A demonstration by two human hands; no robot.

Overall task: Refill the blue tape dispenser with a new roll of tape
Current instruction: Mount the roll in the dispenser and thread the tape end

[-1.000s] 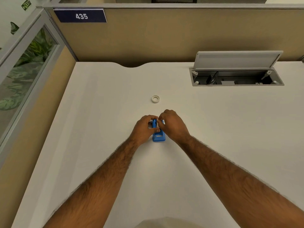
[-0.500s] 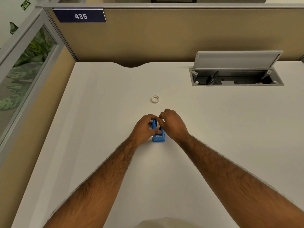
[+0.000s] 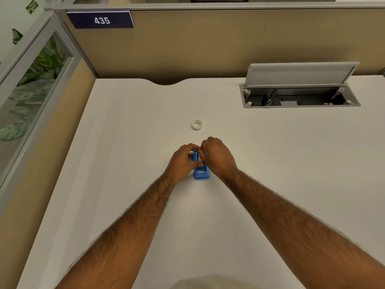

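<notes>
Gripped the blue tape dispenser [image 3: 201, 173] with left hand [image 3: 183, 161] and right hand [image 3: 216, 156] clenched on it (roll mostly hidden), risking a crooked, jammed seating.

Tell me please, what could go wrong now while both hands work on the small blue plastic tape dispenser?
The light blue plastic tape dispenser might tip or slide on the smooth white desk. The left hand and right hand hide its top, so the roll may seat crooked. The small white ring lies loose beyond and could be knocked.
</notes>
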